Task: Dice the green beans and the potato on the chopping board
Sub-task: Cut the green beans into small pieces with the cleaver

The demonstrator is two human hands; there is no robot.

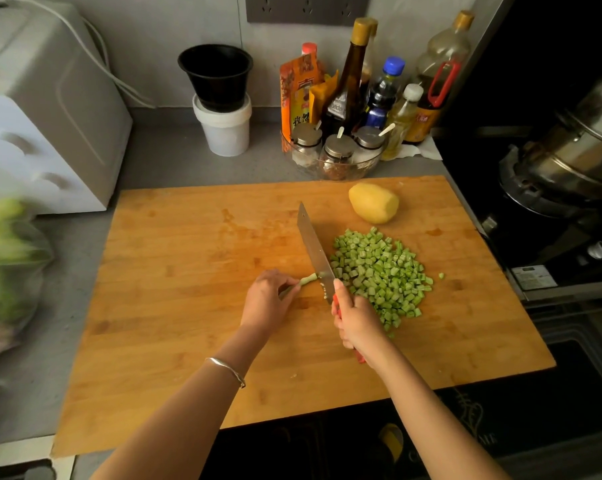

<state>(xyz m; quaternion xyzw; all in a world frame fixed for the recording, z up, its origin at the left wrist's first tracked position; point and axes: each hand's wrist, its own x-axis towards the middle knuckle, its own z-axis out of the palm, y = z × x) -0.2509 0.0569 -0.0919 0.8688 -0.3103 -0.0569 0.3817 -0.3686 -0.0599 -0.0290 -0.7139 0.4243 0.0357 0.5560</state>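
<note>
Nearby, the potato (374, 203) lies just beyond the diced beans (379, 271).

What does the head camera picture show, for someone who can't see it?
A person's right hand holds a knife on a green bean stub that the left hand pinches on a wooden chopping board. A pile of diced beans lies right of the blade, and a whole peeled potato sits beyond it.
</note>
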